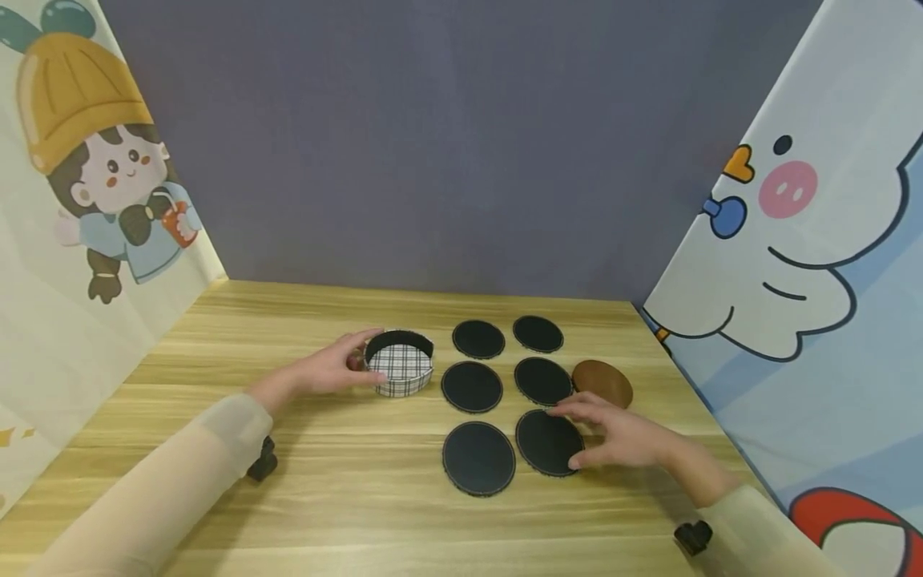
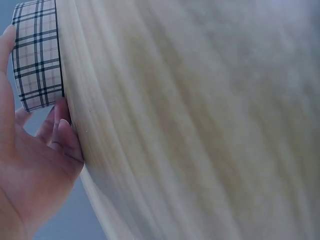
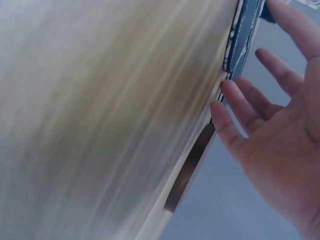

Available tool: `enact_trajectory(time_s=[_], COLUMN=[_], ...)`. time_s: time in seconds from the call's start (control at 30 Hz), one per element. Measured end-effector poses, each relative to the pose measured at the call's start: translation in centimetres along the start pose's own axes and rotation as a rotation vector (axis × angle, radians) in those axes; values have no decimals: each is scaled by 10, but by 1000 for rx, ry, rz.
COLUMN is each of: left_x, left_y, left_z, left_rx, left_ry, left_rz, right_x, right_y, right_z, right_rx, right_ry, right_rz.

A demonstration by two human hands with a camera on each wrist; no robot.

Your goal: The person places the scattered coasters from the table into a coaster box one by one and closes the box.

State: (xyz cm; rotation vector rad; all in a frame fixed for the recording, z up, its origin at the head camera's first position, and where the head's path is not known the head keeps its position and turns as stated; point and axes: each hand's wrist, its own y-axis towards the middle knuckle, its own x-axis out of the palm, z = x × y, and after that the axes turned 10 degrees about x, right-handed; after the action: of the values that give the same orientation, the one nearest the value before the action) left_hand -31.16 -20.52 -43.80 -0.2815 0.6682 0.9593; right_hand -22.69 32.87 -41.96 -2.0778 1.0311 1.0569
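Holder (image 1: 400, 389) is gripped by the left hand (image 1: 332, 367) toward the worktop's (image 1: 339, 513) far edge. Black coaster (image 1: 546, 445) nearest the near right corner is overhung by the right hand (image 1: 616, 434), fingers spread, contact unclear. Pickup is judged in hand; a rim pinch seems needed.

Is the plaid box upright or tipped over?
Upright: in the head view the plaid box has its open top facing up, and the left wrist view shows its bottom edge along the table.
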Motion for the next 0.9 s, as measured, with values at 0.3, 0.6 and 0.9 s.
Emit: enact_trajectory(time_s=[0.3, 0.6, 0.9], left_x=[0, 0, -1], left_y=[2, 2, 0], left_z=[-1, -2, 1], left_rx=[-16, -15, -15], left_ry=[-8, 8, 5], left_rz=[-17, -22, -26], right_x=[5, 7, 9], right_y=[3, 0, -4], right_z=[-6, -6, -5], right_rx=[22, 37, 30], right_ry=[-67, -90, -112], right_rz=[-46, -32, -11])
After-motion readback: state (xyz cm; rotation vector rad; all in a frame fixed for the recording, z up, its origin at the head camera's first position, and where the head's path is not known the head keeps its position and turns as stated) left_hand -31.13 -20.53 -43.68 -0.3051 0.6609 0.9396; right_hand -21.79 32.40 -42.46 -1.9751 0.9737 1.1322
